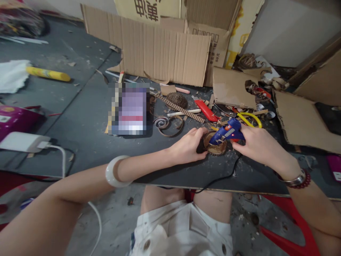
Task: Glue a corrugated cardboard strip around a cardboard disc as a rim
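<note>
My right hand (pixel 252 142) is wrapped round a blue hot glue gun (pixel 226 132), whose small red light is lit. The gun's nozzle points down into a small round cardboard piece (pixel 218 148) with a ridged rim. My left hand (pixel 190 144) grips that piece by its left side, thumb and fingers closed on it. A black cord (pixel 226 176) runs from near the gun over the table's front edge. Just beyond my hands lie a red utility knife (pixel 206 109), yellow-handled scissors (pixel 250 120), a coiled cardboard strip (pixel 162 123) and a domed corrugated piece (pixel 177 100).
Cardboard sheets (pixel 149 49) stand along the back, and more cardboard (pixel 298 121) lies at right. A blurred-out phone (pixel 132 110) is left of my hands. Farther left are a yellow stick (pixel 49 74), a white charger (pixel 25 141) with its cable and a purple box (pixel 16 119).
</note>
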Motion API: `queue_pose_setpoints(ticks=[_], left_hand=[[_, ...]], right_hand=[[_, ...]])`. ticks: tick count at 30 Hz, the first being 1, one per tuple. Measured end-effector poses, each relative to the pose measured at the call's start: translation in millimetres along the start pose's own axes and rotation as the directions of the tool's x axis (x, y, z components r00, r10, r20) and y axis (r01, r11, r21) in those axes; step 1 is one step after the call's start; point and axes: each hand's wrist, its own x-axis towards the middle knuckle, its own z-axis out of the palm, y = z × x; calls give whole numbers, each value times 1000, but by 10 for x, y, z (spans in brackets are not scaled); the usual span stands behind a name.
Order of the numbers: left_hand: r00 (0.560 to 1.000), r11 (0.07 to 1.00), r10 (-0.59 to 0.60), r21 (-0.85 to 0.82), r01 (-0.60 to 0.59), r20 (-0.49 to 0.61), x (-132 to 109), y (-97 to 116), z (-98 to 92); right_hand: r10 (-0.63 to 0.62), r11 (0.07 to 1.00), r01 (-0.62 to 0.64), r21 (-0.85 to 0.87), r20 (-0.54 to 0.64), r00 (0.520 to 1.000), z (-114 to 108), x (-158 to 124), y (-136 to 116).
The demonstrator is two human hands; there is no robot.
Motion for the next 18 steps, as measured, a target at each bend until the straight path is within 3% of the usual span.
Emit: queue_pose_setpoints(ticks=[12,18], left_hand=[[1000,1000,23,8,-23,-17,0,-16,19],[1000,999,28,27,-28,-7,0,-25,21]], right_hand=[[-21,973,53,-225,142,990,-194,30,111],[-88,942,120,-313,116,989,-293,125,114]])
